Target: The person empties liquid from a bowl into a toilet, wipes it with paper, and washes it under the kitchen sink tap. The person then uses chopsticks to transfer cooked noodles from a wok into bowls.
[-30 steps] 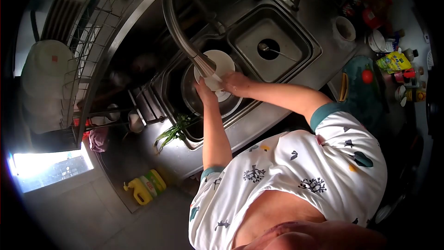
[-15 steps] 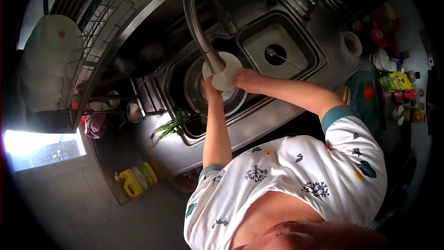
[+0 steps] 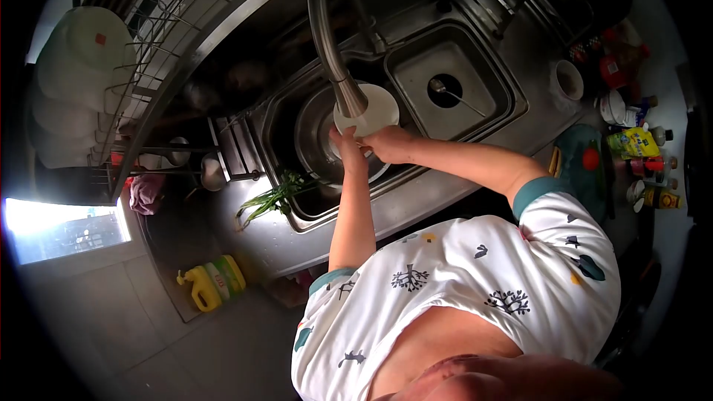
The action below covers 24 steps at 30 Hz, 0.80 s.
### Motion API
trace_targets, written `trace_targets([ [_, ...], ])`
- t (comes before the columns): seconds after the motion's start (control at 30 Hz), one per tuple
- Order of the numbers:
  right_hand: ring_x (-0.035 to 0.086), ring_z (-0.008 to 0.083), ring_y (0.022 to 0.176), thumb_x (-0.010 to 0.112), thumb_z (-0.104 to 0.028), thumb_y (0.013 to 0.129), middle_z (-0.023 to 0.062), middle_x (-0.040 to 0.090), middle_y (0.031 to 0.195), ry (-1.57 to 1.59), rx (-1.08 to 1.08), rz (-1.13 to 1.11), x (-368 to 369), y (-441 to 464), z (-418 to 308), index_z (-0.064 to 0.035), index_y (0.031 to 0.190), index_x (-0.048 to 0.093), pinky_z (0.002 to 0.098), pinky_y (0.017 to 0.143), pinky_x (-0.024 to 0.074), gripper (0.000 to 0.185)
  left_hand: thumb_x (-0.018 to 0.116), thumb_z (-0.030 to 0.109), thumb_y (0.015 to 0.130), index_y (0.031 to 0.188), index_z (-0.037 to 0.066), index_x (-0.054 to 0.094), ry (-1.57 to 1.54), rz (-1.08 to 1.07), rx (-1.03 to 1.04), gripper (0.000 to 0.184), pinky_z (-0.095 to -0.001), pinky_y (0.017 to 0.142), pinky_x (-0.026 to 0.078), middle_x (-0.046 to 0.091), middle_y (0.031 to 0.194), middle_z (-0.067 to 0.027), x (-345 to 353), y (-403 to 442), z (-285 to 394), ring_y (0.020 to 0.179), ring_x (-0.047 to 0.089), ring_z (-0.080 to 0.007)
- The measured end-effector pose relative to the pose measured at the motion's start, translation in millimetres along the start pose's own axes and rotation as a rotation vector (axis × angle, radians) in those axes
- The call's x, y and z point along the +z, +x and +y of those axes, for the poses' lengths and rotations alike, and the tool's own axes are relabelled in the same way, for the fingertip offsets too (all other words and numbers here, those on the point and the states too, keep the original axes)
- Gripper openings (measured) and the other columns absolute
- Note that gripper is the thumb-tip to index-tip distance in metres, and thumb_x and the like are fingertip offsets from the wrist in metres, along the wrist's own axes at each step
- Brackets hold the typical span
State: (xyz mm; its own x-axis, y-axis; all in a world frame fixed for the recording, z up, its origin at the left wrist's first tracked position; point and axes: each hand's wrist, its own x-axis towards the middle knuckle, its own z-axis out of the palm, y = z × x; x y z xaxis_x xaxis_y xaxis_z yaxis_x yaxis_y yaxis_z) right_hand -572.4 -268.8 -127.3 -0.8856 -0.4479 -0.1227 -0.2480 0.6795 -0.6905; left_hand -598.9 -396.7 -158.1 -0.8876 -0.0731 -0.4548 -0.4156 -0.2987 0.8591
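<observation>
A white bowl (image 3: 383, 110) is tilted under the end of the metal faucet (image 3: 336, 67), over the left sink. My left hand (image 3: 347, 147) grips its near left edge, thumb up against the white surface. Close beside it, my right hand (image 3: 391, 145) has its fingers curled at the near rim; its fingertips are partly hidden. Beneath both hands, a round metal basin (image 3: 306, 132) sits in the left sink compartment. Whether water is running from the faucet, I cannot tell.
Green leafy vegetables (image 3: 276, 196) lie over the sink's left corner. The right sink (image 3: 416, 74) has a spoon (image 3: 464, 102) at its drain. A wire dish rack (image 3: 160, 52) hangs upper left. Bottles and packets (image 3: 635, 142) line the right. A yellow jug (image 3: 212, 282) stands lower left.
The bowl has turned and shifted slightly right in the frame. My right hand has moved from its right side to the near edge, closer to my left hand.
</observation>
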Motion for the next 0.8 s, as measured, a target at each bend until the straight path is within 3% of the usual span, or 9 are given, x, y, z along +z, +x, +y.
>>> trace_targets([
  [0.07, 0.061, 0.0324, 0.094, 0.047, -0.021, 0.085, 0.0145, 0.065, 0.096, 0.184, -0.101, 0.117, 7, -3, -4, -0.0101, 0.1, 0.066, 0.0407, 0.082, 0.0475, 0.027, 0.05, 0.019, 0.08, 0.131, 0.011, 0.033, 0.034, -0.024, 0.122, 0.054, -0.0402, 0.066, 0.051, 0.045, 0.121, -0.0156, -11, 17, -18, 0.106, 0.05, -0.0289],
  [0.17, 0.06, 0.0302, 0.098, 0.048, -0.021, 0.084, 0.0118, 0.065, 0.103, -0.085, 0.06, -0.266, -19, 2, 23, -0.0114, 0.104, 0.065, 0.0389, 0.084, 0.0471, 0.028, 0.048, 0.017, 0.08, 0.13, 0.012, 0.035, 0.17, -0.041, 0.024, 0.052, -0.0423, 0.062, 0.054, 0.047, 0.119, -0.0148, -12, -5, 5, 0.103, 0.052, -0.0307],
  [0.3, 0.056, 0.0312, 0.106, 0.051, -0.026, 0.084, 0.0133, 0.063, 0.106, -0.054, 0.001, -0.046, -33, 32, 33, -0.0074, 0.097, 0.064, 0.0395, 0.089, 0.0446, 0.026, 0.046, 0.018, 0.077, 0.13, 0.013, 0.034, 0.134, -0.181, -0.173, 0.054, -0.0483, 0.052, 0.058, 0.046, 0.12, -0.0169, -6, -17, 8, 0.099, 0.054, -0.0381],
  [0.4, 0.055, 0.031, 0.106, 0.055, -0.026, 0.081, 0.0125, 0.062, 0.108, 0.088, 0.157, 0.036, 52, 71, 63, -0.0081, 0.098, 0.063, 0.0397, 0.088, 0.0441, 0.026, 0.043, 0.01, 0.073, 0.131, 0.012, 0.033, -0.045, -0.248, -0.213, 0.06, -0.0496, 0.056, 0.058, 0.046, 0.119, -0.0193, -7, -8, -1, 0.102, 0.053, -0.0425],
  [0.5, 0.055, 0.0312, 0.104, 0.055, -0.024, 0.081, 0.0122, 0.061, 0.111, -0.092, 0.038, -0.434, 15, 50, 45, -0.0083, 0.101, 0.061, 0.0397, 0.09, 0.0429, 0.026, 0.042, 0.006, 0.07, 0.13, 0.009, 0.033, 0.018, -0.131, -0.121, 0.061, -0.0521, 0.057, 0.058, 0.046, 0.119, -0.0211, -41, 35, -31, 0.1, 0.054, -0.0445],
  [0.53, 0.056, 0.0304, 0.102, 0.053, -0.018, 0.082, 0.0113, 0.06, 0.112, -0.361, 0.02, -0.538, -10, 41, 35, -0.0086, 0.103, 0.061, 0.0394, 0.09, 0.0425, 0.025, 0.041, 0.003, 0.068, 0.132, 0.007, 0.032, 0.148, -0.201, -0.165, 0.064, -0.0541, 0.059, 0.058, 0.045, 0.121, -0.0225, -22, 3, 14, 0.1, 0.054, -0.0448],
  [0.63, 0.049, 0.03, 0.115, 0.053, -0.011, 0.081, 0.0108, 0.052, 0.126, -0.026, -0.215, -0.134, -12, 60, 83, -0.0093, 0.119, 0.055, 0.0383, 0.097, 0.0386, 0.038, 0.043, 0.004, 0.07, 0.135, 0.008, 0.031, 0.206, -0.305, -0.256, 0.066, -0.0547, 0.061, 0.058, 0.045, 0.124, -0.0231, -30, 8, 11, 0.103, 0.053, -0.0457],
  [0.73, 0.051, 0.031, 0.11, 0.056, -0.007, 0.079, 0.0124, 0.055, 0.118, -0.092, -0.154, 0.47, -32, 46, 55, -0.0073, 0.117, 0.055, 0.0388, 0.094, 0.0408, 0.038, 0.044, 0.004, 0.077, 0.131, 0.01, 0.037, 0.047, -0.299, -0.281, 0.055, -0.0542, 0.063, 0.057, 0.047, 0.123, -0.0209, -36, 4, 6, 0.099, 0.057, -0.0408],
  [0.8, 0.05, 0.0328, 0.109, 0.057, -0.009, 0.079, 0.0133, 0.053, 0.119, 0.372, -0.109, 0.475, -21, 38, 33, -0.0066, 0.117, 0.053, 0.0396, 0.093, 0.0412, 0.039, 0.046, 0.006, 0.082, 0.134, 0.012, 0.035, -0.141, -0.325, -0.352, 0.053, -0.0508, 0.061, 0.058, 0.045, 0.126, -0.0209, -48, 15, -19, 0.102, 0.056, -0.04],
])
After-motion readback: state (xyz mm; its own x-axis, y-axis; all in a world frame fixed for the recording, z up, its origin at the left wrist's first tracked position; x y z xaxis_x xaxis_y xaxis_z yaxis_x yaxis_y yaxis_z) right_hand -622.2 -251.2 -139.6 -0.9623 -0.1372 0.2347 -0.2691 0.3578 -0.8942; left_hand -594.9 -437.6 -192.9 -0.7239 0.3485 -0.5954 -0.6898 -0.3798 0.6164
